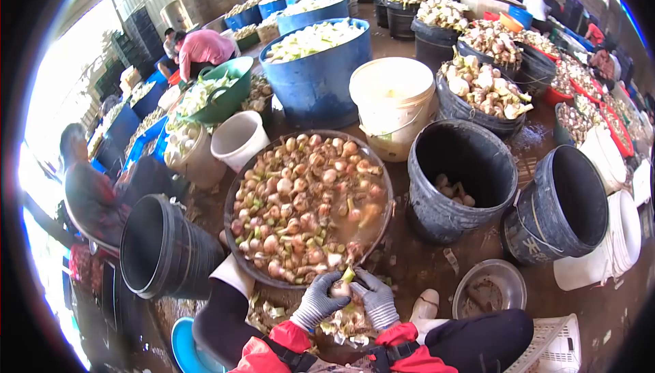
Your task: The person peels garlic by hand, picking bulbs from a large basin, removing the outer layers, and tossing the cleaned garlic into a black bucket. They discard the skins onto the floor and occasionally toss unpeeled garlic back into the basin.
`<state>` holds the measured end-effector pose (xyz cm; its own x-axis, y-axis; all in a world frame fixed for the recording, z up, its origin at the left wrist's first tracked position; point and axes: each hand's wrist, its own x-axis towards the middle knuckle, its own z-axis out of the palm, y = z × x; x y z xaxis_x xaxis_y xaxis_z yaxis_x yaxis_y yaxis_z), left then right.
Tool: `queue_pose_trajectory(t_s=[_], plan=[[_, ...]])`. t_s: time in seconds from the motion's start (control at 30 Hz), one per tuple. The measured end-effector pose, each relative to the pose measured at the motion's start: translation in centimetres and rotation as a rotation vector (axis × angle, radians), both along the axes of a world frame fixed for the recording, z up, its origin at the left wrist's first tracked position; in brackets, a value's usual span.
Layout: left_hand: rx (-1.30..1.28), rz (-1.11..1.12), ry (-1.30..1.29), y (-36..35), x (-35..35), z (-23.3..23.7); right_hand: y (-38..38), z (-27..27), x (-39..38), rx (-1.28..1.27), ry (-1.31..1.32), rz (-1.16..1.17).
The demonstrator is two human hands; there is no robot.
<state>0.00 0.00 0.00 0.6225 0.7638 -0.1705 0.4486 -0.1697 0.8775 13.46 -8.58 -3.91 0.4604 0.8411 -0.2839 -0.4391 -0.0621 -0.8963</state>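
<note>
Grey gloves cover both of my hands at the near rim of a wide dark tub [235, 250]. In my left hand [318, 301] is a pale garlic bulb [340, 289] with a short green stem, the fingers closed around its side. My right hand [378, 299] grips the same bulb from the other side, its fingers partly hidden. Many unpeeled garlic bulbs [286, 202] fill the tub, lying in brown murky water. Below my hands, loose garlic skins [348, 322] are heaped between my knees.
Black buckets [447, 216] stand to the right, one with a few bulbs inside. A metal bowl [512, 291] sits by my right knee, and another black bucket [187, 250] at left. Beyond are a white bucket [392, 121], a blue vat [307, 86] and seated co-workers [102, 189].
</note>
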Motion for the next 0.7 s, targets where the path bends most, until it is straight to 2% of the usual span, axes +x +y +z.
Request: queue_pose_trajectory(t_s=[0.07, 0.1, 0.2, 0.33, 0.37, 0.4, 0.43, 0.47, 0.5, 0.57, 0.63, 0.67, 0.7], plan=[[0.267, 0.066, 0.041, -1.3, 0.4, 0.2, 0.2, 1.7, 0.3, -0.034, -0.048, 0.076], [0.371, 0.065, 0.084, -4.0, -1.7, 0.2, -1.7, 1.3, -2.0, -0.058, -0.060, 0.085], [0.589, 0.054, 0.086, -5.1, -3.0, 0.1, -1.5, 1.5, -3.5, -0.036, -0.332, 0.114], [0.624, 0.067, 0.099, -5.3, -3.4, 0.4, -1.7, 1.7, -4.3, -0.097, -0.401, 0.131], [0.626, 0.071, 0.095, -5.3, -3.6, -0.1, -1.6, 1.6, -4.1, -0.062, -0.525, 0.110], [0.334, 0.181, -0.121, -5.4, -3.7, -1.1, -1.6, 1.5, -3.9, -0.028, -0.648, 0.087], [0.033, 0.285, -0.328, -5.5, -3.9, -1.6, -1.9, 1.4, -3.6, -0.029, -0.647, 0.086], [-0.339, 0.356, -0.381, -5.2, -4.2, -1.2, -2.1, 2.9, -3.1, -0.035, -0.421, 0.129], [-0.758, 0.348, -0.676, -4.4, -4.6, -1.2, -2.3, 4.1, -2.6, -0.040, -0.197, 0.171], [-1.137, 0.354, -1.020, -4.4, -5.0, 1.2, -2.8, 4.7, -2.0, -0.015, -0.170, 0.224], [-1.216, 0.378, -1.008, -4.1, -5.8, -0.8, -2.8, 4.5, -1.8, 0.029, -0.269, 0.352], [-1.214, 0.382, -1.008, -4.1, -6.1, -1.9, -2.5, 2.2, -2.5, 0.087, 0.257, 0.289], [-1.213, 0.385, -1.007, -4.0, -6.1, -2.0, -2.5, 2.3, -2.7, 0.085, 0.259, 0.283]])
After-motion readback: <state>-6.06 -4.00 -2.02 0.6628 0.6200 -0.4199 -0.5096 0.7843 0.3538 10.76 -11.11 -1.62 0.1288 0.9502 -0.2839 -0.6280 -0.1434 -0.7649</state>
